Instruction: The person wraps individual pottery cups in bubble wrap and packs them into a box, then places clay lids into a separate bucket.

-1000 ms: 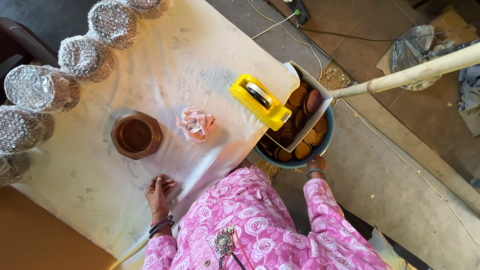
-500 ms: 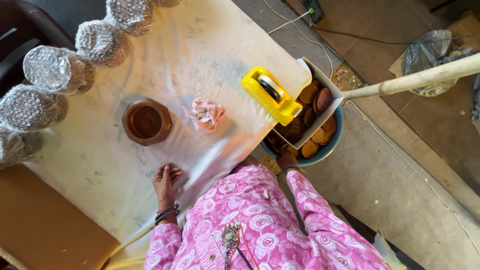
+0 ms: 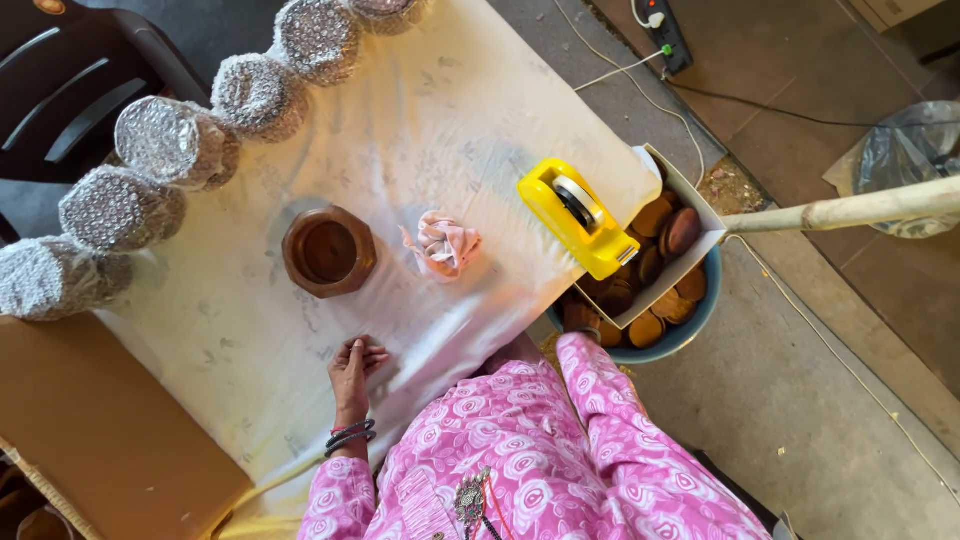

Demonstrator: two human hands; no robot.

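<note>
Clay discs [image 3: 655,270], brown and round, fill a blue tub [image 3: 700,318] on the floor at the table's right edge, partly under a cardboard flap. We see the white-covered table [image 3: 430,120] carrying bubble-wrapped bundles [image 3: 170,140] along its far-left edge, a yellow tape dispenser [image 3: 575,217] at the right edge, a brown clay pot [image 3: 328,251] mid-table and a pink crumpled cloth [image 3: 445,243] beside it. Our left hand [image 3: 352,368] rests near the near edge, fingers loosely curled, holding nothing. Our right hand [image 3: 582,318] reaches into the tub among the discs; its grip we cannot tell.
</note>
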